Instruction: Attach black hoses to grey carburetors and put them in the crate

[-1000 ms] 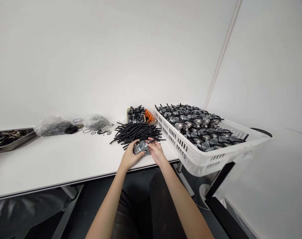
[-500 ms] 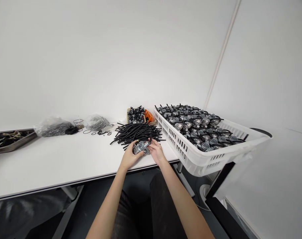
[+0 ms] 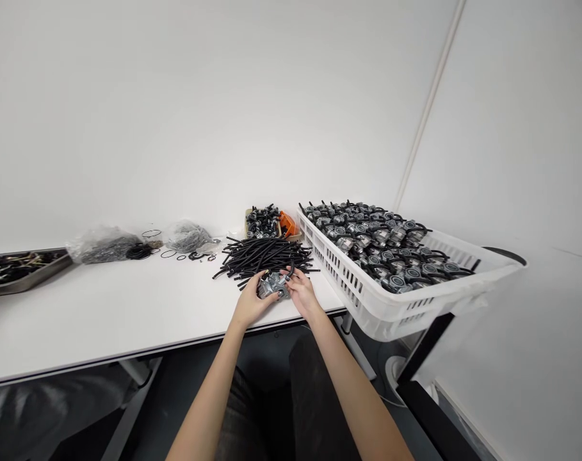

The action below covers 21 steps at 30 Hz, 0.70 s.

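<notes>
Near the table's front edge, my left hand is closed round a silver metal carburetor. My right hand pinches a short black hose at the right side of that part. The hose points up and away from the metal body; where its lower end meets the body is hidden by my fingers. Just behind both hands lies a loose pile of black hoses.
A white basket of similar parts stands at the right. Small parts fill a yellow bin beside an orange container. Plastic bags, rubber rings and a metal tray lie leftward on the white table.
The black hose at my right fingers stands a little more upright and shows more of its length. Both hands have hardly moved.
</notes>
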Motion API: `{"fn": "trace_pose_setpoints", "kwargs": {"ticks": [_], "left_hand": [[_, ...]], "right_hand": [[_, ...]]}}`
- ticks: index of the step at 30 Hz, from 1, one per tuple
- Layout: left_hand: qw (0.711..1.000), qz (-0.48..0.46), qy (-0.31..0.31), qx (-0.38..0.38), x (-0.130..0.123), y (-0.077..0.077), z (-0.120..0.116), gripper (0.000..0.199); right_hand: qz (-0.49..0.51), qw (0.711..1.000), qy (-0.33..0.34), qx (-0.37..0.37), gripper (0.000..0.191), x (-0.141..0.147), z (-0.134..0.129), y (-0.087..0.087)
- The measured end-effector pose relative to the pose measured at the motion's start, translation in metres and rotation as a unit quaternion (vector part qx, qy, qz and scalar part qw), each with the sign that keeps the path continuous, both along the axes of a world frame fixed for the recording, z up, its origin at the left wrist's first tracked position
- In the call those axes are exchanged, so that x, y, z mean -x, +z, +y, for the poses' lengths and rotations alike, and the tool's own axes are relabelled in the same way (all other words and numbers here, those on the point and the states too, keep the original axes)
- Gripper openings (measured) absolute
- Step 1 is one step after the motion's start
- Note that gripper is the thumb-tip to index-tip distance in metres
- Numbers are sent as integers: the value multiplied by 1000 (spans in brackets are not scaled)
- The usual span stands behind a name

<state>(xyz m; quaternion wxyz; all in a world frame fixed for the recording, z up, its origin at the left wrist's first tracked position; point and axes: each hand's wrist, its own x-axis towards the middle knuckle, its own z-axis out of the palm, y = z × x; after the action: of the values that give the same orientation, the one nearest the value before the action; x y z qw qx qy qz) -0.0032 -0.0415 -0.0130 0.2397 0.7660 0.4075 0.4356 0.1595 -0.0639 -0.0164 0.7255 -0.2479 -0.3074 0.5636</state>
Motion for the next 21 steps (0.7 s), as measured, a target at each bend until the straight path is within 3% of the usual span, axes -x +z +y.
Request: {"fn": "trace_pose_setpoints", "kwargs": {"ticks": [21], "left_hand": [[1000, 11, 5, 7, -1, 4, -3, 65]], "right_hand": [[25, 999, 8, 25, 32, 0, -2, 5]]}}
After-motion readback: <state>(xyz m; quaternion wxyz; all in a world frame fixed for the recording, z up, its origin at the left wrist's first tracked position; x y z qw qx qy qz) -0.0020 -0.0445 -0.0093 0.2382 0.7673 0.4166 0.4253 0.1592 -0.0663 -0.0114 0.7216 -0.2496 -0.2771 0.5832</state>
